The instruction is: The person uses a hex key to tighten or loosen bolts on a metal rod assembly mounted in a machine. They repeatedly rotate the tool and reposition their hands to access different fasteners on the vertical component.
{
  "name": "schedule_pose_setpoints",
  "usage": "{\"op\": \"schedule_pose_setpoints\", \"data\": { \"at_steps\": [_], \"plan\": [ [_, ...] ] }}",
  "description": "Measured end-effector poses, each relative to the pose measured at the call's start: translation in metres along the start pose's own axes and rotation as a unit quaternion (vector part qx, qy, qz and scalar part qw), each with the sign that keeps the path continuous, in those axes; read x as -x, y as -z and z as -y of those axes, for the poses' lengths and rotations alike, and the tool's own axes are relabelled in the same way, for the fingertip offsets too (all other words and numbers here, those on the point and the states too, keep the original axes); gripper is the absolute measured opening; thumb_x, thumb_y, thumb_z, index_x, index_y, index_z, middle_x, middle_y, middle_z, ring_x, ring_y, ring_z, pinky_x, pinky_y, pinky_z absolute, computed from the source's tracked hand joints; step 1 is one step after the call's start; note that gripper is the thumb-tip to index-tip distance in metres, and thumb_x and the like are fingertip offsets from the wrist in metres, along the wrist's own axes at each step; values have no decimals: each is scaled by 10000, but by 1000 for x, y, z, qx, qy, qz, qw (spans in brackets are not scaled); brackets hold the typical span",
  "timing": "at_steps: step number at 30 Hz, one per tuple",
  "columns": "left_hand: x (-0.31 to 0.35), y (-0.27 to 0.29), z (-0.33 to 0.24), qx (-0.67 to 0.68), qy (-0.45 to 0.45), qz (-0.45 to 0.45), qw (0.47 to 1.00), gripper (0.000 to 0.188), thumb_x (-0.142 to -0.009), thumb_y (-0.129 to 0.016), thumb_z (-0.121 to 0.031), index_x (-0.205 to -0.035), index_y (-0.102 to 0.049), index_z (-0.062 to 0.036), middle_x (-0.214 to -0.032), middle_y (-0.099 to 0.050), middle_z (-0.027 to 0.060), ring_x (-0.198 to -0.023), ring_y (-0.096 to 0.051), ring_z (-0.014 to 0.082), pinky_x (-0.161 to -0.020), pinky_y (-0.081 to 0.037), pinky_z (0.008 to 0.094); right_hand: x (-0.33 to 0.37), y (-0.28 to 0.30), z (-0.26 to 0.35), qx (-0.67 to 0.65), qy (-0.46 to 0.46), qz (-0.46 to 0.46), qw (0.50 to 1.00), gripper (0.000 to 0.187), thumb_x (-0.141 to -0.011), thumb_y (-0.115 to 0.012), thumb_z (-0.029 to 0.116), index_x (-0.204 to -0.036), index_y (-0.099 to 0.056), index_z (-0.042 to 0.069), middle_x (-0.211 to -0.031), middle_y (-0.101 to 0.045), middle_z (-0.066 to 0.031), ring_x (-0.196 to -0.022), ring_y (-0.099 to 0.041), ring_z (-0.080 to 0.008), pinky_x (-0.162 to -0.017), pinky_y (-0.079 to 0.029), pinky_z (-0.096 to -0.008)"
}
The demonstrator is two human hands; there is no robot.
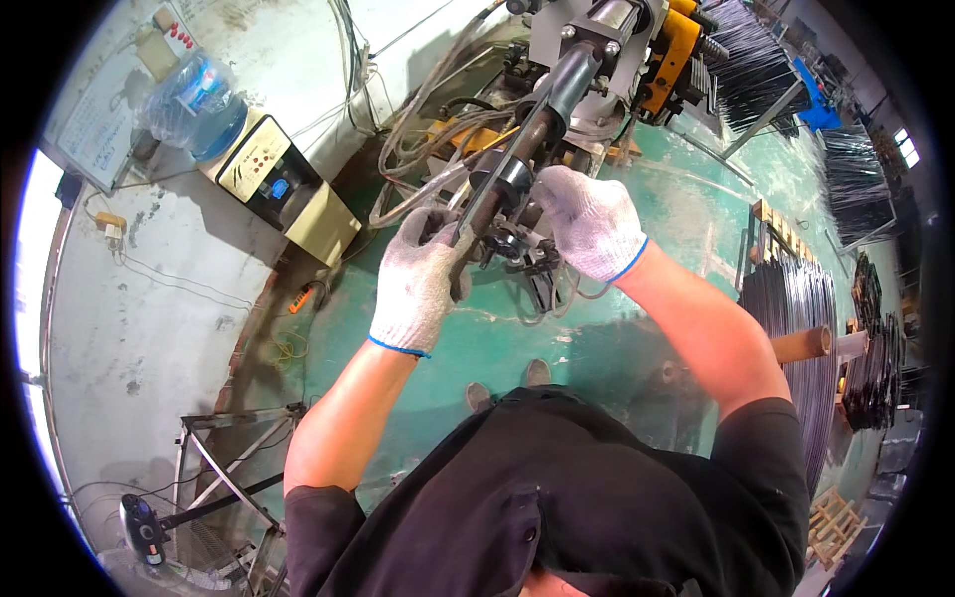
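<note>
In front of me a machine's dark round shaft (575, 82) slopes down toward my left, with a black collar (512, 179) around it. A thin dark metal strip (494, 184) lies along the shaft. My left hand (413, 284), in a whitish knit glove with a blue cuff edge, is closed around the lower end of the strip and shaft. My right hand (595, 224), gloved alike, is beside the collar with its fingers curled in. Its fingertips are partly hidden, and what they hold, if anything, cannot be made out. Below the shaft sits a small black clamp-like fitting (517, 247).
Loose hoses (423, 164) loop left of the machine. A yellow machine part (671, 60) stands at its right. By the left wall is a water dispenser (264, 174). Bundles of dark rods (796, 298) and a brown tube (802, 344) lie at right; a metal frame (234, 478) stands lower left.
</note>
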State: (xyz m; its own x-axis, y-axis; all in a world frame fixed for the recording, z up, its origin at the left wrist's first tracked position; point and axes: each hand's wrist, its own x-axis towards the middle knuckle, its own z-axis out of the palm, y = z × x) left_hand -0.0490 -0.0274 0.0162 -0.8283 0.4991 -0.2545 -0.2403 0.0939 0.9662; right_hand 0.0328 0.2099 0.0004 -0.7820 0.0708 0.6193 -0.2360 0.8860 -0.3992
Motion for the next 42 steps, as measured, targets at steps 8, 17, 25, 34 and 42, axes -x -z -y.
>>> {"op": "schedule_pose_setpoints", "data": {
  "at_steps": [8, 17, 25, 34, 42],
  "plan": [
    [1, 6, -3, -9, -4, 16, 1000, 343, -1070, -768, -271, -1301, -662, -40, -897, -760, 48, -541, -552, 95, -478, -374, 280, 2, -6, 11, 21, -55, -54, 997, 85, -1010, -762, 71, -1095, -761, 74, -930, -768, -193, -843, -775, -428, -721, -615, -475],
    [5, 2, -3, 1, 7, 7, 1000, 326, -1098, -765, -281, -1272, -641, -34, -888, -742, 45, -561, -546, 83, -497, -361, 264, 1, -46, 21, 115, -25, -258, 959, 123, -902, -831, 76, -999, -760, 102, -792, -696, -109, -691, -677, -354, -653, -557, -446],
    [5, 2, 2, -3, -8, 4, 1000, 308, -1099, -760, -254, -1270, -644, -25, -914, -758, 61, -573, -543, 77, -509, -364, 258, 2, -43, 8, 104, 41, -243, 964, 217, -841, -848, 29, -1035, -764, 76, -798, -702, -99, -675, -677, -328, -633, -551, -421],
    [4, 0, 0, 16, -4, 3, 1000, 315, -1106, -749, -259, -1277, -652, -13, -920, -766, 65, -577, -542, 71, -505, -368, 253, 5, -35, -1, 76, 51, -205, 974, 293, -821, -840, -20, -1096, -774, 57, -820, -723, -112, -691, -700, -326, -633, -563, -420],
    [5, 0, 5, 24, -13, 0, 1000, 317, -1116, -738, -271, -1276, -651, -11, -914, -755, 59, -585, -536, 71, -517, -370, 253, 3, -32, -8, 48, 77, -197, 976, 317, -831, -806, -42, -1134, -785, 51, -815, -726, -104, -674, -703, -319, -632, -566, -414]
  ]
}}
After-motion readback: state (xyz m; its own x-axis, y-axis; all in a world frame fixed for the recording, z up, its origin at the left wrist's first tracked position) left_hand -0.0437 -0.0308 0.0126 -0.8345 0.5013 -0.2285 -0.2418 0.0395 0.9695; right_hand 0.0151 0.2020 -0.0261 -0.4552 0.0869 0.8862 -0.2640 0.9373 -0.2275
